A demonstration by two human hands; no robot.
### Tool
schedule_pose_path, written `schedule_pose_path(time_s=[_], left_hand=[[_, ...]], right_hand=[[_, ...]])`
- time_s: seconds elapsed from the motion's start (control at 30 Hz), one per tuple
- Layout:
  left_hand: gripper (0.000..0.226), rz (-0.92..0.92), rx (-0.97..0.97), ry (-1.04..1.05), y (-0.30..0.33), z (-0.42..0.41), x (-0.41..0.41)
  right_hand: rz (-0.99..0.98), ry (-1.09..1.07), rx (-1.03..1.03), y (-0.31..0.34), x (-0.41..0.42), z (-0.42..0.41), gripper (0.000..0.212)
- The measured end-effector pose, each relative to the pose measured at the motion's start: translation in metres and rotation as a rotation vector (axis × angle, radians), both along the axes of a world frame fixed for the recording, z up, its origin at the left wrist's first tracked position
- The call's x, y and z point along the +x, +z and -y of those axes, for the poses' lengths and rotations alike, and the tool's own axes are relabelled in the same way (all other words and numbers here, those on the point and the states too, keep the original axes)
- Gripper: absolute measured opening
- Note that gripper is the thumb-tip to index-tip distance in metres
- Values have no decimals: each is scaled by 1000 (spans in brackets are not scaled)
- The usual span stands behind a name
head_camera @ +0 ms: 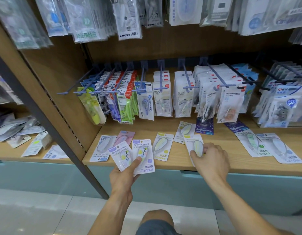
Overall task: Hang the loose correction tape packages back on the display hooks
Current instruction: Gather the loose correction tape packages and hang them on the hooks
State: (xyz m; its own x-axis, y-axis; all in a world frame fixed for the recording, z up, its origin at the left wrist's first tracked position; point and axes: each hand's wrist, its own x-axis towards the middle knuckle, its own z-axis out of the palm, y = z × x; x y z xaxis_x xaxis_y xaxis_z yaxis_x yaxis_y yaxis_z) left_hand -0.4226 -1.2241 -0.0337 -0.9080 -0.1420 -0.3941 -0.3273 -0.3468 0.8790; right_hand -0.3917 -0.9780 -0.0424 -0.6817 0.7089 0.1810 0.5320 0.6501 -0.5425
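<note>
Several loose Campus correction tape packages lie flat on the wooden shelf (174,164). My left hand (124,173) holds two of them, fanned out, with the thumb pressed on the front purple-topped package (144,156); the second package (120,156) sits behind it to the left. My right hand (211,157) grips a yellow-trimmed package (194,145) lying at the shelf's front. Others lie at the left (102,147), in the middle (162,146) and at the right (250,143). Blue display hooks (161,77) stick out above, most carrying hung packages. The far-left hook (75,85) looks bare.
Rows of hung packages (231,102) dangle low over the back of the shelf. More packs hang from an upper row (128,17). A dark upright post (50,126) divides this bay from a left shelf strewn with packs (24,134). A teal cabinet front (163,187) sits below.
</note>
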Motion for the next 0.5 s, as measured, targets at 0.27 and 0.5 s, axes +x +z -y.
schedule_pose_path(time_s=[0.27, 0.5], left_hand=[[33, 25, 19, 7, -7, 4, -1], [36, 9, 37, -55, -8, 2, 1]], right_hand=[[-21, 55, 258, 6, -15, -7, 47], [338, 637, 510, 26, -85, -24, 74]])
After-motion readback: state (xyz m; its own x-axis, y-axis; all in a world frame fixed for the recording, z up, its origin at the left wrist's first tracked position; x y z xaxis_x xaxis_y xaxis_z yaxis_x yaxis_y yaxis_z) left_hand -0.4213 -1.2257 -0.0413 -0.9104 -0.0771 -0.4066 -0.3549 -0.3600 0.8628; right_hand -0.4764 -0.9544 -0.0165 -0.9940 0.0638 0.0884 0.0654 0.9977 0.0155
